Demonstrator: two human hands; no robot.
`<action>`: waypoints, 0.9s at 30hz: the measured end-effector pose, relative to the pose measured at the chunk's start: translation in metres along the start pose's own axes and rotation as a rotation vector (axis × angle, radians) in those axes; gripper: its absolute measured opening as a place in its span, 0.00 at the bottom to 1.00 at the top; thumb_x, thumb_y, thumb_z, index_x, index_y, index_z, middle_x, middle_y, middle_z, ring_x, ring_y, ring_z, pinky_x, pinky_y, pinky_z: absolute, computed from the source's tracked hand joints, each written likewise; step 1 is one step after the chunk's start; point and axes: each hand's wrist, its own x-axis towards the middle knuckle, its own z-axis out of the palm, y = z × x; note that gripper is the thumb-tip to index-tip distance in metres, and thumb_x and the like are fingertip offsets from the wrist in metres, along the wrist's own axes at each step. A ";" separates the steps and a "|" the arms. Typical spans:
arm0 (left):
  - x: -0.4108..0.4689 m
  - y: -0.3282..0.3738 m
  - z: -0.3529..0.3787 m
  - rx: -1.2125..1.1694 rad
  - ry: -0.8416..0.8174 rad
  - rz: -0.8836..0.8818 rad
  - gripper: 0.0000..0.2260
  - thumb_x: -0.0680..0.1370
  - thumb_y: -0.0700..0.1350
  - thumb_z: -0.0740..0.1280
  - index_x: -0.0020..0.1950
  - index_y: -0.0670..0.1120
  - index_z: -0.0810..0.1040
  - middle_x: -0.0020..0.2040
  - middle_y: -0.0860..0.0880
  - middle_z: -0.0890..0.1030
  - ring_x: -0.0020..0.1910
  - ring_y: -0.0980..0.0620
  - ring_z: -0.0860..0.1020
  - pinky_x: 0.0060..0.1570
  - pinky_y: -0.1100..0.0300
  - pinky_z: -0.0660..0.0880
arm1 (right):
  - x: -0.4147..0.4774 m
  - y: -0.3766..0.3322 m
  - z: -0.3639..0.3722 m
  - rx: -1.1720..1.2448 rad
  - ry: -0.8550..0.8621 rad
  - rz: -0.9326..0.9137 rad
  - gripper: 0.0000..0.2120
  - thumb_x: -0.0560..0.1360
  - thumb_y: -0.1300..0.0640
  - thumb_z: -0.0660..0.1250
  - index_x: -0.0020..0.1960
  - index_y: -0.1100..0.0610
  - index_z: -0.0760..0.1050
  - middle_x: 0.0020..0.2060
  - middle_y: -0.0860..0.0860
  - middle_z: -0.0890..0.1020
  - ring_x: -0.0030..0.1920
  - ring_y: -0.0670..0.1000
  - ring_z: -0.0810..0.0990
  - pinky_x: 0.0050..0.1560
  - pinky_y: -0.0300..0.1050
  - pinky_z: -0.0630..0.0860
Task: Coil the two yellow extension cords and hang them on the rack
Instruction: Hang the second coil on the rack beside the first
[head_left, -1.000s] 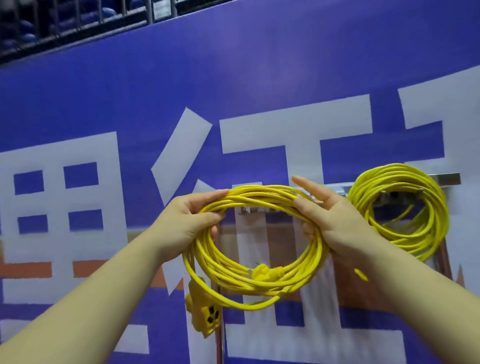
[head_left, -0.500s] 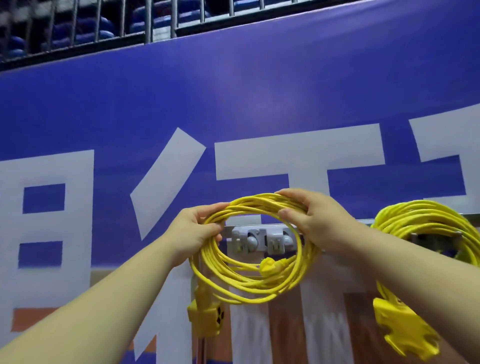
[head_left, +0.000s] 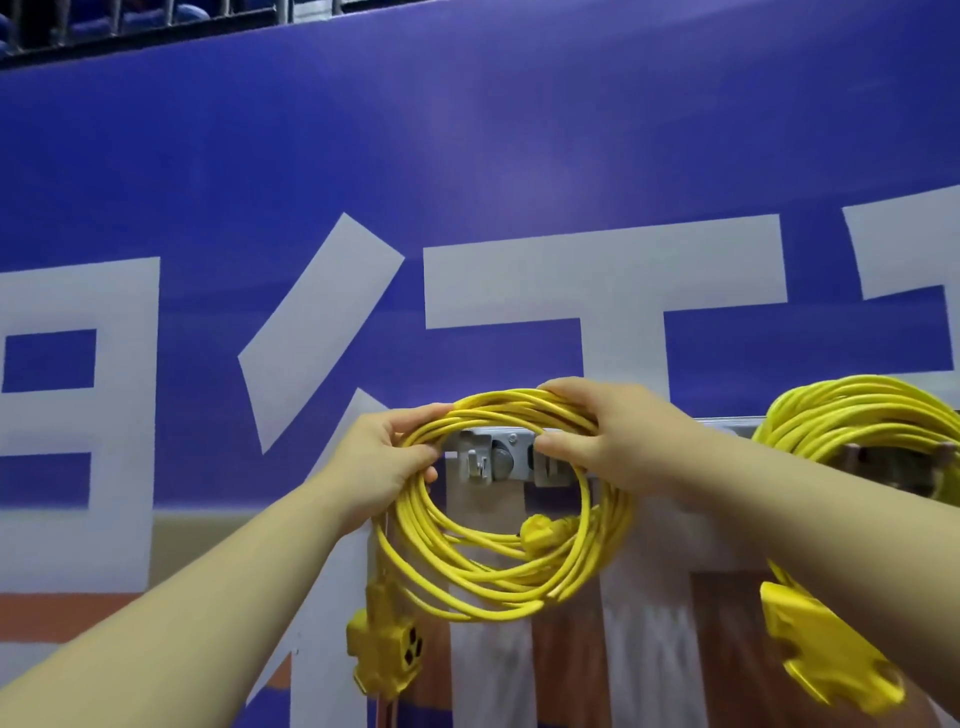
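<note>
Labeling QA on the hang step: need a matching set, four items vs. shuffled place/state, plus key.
1. left hand
2. right hand
3. outlet block
4. second cord coil

A. hangs on the rack at right
B. grips the top right of the held coil
C. dangles below the held coil, lower left
D. grips the held coil's left side

Pairs: 1-D, 2-B, 3-C, 4-A

White "行" (head_left: 602, 291) on blue banner (head_left: 467, 130).

Yellow coiled cord (head_left: 498, 566) in both hands' grip, against the grey rack (head_left: 511, 460).
</note>
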 end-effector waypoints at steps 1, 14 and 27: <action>0.000 0.000 0.000 0.003 0.004 0.004 0.20 0.80 0.35 0.67 0.66 0.55 0.80 0.44 0.48 0.86 0.40 0.47 0.84 0.42 0.53 0.83 | 0.000 -0.001 -0.001 0.002 -0.009 -0.012 0.22 0.77 0.35 0.64 0.68 0.40 0.69 0.52 0.42 0.81 0.50 0.46 0.80 0.52 0.47 0.82; -0.010 -0.004 0.013 0.071 0.030 0.112 0.21 0.81 0.36 0.66 0.70 0.55 0.77 0.46 0.48 0.85 0.42 0.49 0.85 0.39 0.61 0.81 | -0.017 0.008 0.009 -0.339 0.055 -0.050 0.33 0.78 0.49 0.66 0.79 0.43 0.55 0.65 0.49 0.75 0.61 0.53 0.74 0.58 0.47 0.73; -0.038 -0.016 0.025 0.051 0.008 0.148 0.20 0.79 0.43 0.69 0.70 0.58 0.76 0.52 0.55 0.85 0.46 0.51 0.85 0.43 0.57 0.83 | -0.045 0.023 0.028 -0.493 0.180 -0.127 0.31 0.79 0.36 0.50 0.79 0.46 0.60 0.74 0.49 0.71 0.67 0.56 0.74 0.64 0.57 0.69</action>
